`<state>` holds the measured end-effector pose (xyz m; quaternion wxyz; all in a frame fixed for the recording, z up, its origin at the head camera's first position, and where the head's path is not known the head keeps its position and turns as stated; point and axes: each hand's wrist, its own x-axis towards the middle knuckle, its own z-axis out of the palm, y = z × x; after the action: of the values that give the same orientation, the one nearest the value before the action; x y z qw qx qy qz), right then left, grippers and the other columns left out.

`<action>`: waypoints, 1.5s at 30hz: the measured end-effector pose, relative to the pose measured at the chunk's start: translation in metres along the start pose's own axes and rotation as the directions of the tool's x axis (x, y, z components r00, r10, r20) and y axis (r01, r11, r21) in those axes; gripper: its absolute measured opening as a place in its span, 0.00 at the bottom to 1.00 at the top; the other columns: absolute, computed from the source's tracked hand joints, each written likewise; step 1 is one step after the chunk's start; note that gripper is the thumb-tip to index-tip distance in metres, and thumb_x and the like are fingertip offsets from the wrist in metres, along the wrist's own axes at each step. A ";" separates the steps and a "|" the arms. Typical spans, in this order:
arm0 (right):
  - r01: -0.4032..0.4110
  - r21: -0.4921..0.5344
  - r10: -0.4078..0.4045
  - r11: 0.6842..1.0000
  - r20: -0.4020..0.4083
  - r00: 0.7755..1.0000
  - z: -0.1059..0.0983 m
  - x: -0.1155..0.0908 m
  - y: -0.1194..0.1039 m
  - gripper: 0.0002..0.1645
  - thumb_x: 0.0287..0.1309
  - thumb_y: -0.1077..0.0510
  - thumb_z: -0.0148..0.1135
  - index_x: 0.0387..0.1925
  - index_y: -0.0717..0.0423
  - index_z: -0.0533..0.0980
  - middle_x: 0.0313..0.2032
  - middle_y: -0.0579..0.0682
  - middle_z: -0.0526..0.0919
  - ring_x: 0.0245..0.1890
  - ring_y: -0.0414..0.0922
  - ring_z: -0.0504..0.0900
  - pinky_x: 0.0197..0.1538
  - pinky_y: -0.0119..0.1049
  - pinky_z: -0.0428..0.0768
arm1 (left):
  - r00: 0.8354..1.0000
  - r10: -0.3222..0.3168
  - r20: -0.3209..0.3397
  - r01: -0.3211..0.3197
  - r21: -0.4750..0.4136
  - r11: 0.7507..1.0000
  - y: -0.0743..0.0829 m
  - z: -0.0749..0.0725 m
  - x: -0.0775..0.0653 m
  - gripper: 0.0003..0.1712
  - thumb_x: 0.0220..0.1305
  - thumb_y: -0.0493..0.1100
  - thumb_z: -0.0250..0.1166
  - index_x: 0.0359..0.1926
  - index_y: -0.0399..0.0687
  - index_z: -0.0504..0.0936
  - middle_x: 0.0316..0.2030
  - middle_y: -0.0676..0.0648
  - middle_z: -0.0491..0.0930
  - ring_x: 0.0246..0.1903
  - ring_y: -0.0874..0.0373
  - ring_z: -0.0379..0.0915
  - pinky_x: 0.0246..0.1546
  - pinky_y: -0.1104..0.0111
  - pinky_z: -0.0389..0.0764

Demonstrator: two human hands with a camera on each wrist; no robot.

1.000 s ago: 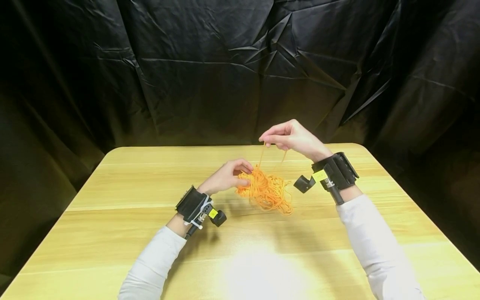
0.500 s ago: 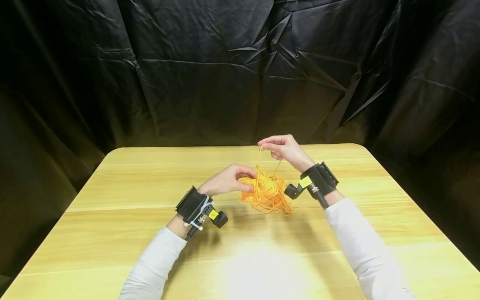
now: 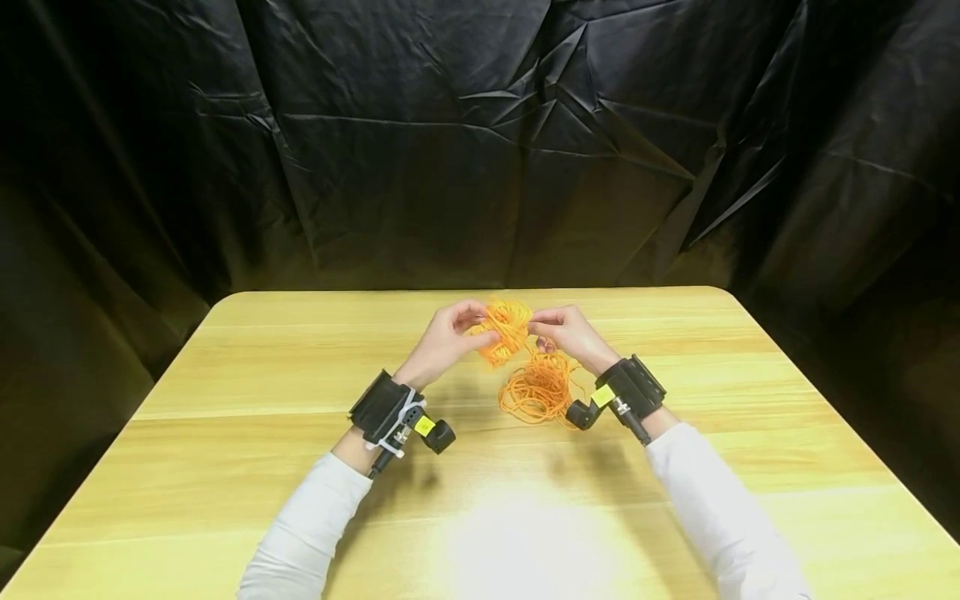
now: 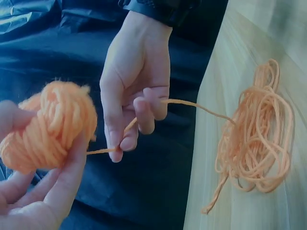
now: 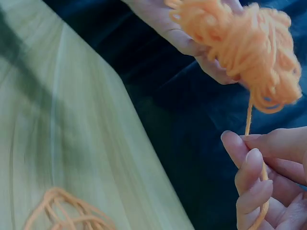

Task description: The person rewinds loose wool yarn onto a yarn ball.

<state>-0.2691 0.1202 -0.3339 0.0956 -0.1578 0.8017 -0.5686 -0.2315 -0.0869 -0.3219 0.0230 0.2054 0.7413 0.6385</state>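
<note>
We saw a loose heap of yarn [image 3: 536, 387] on the table [image 3: 247, 400], its near right edge hidden from the head view by the right wrist's camera [image 3: 582, 414] and much of it cut off in the right wrist view. Above and beyond the heap, a little to its left, we found the ball of yarn [image 3: 506, 329], slightly blurred. The left hand [image 3: 441, 340] had its fingers and thumb curled around the ball; the left wrist view cropped this hand, and the right wrist view hid part of it behind the yarn. Also beyond the heap, to its right, the right hand [image 3: 572, 335] pinched a strand [image 4: 101, 151] between thumb and forefinger, the other fingers bent. We could hardly make that strand out from the head; the left wrist view showed it running from the ball through this hand to the heap.
</note>
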 end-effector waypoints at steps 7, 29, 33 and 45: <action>-0.012 -0.017 0.011 1.000 -0.041 0.999 -0.008 0.001 -0.010 0.15 0.57 0.61 0.54 0.44 0.67 0.75 0.30 0.51 0.79 0.17 0.37 0.70 0.20 0.24 0.65 | 0.999 -0.044 -0.021 0.044 -0.024 0.999 0.000 0.000 0.001 0.15 0.53 0.31 0.62 0.42 0.34 0.69 0.40 0.38 0.77 0.39 0.56 0.75 0.36 0.69 0.77; 0.321 -0.262 -0.346 0.910 -0.055 0.937 0.025 -0.027 -0.069 0.11 0.52 0.60 0.61 0.36 0.63 0.80 0.31 0.55 0.83 0.23 0.45 0.79 0.23 0.26 0.71 | 0.976 -0.193 -0.099 0.193 -0.007 0.981 -0.007 0.010 0.008 0.31 0.55 0.35 0.61 0.59 0.41 0.62 0.45 0.36 0.74 0.38 0.52 0.75 0.34 0.65 0.80; 0.333 -0.226 -0.355 0.916 -0.062 0.933 0.042 -0.039 -0.062 0.10 0.53 0.60 0.60 0.36 0.63 0.79 0.31 0.55 0.83 0.20 0.44 0.78 0.23 0.26 0.73 | 0.968 -0.196 -0.154 0.187 -0.071 0.980 -0.005 0.013 0.010 0.27 0.57 0.31 0.55 0.59 0.36 0.62 0.46 0.34 0.71 0.39 0.53 0.73 0.33 0.66 0.80; 0.164 0.150 -0.164 0.975 -0.015 0.986 0.057 -0.049 -0.021 0.12 0.58 0.60 0.55 0.37 0.67 0.73 0.29 0.55 0.82 0.17 0.43 0.76 0.20 0.28 0.69 | 0.960 -0.240 -0.142 0.186 -0.315 0.931 -0.004 0.014 0.011 0.20 0.60 0.33 0.54 0.53 0.38 0.61 0.42 0.36 0.73 0.33 0.58 0.74 0.39 0.61 0.78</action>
<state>-0.2014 0.0816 -0.3342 0.0592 -0.2151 0.7407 -0.6337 -0.2382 -0.0702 -0.3259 0.0569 0.0596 0.6534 0.7525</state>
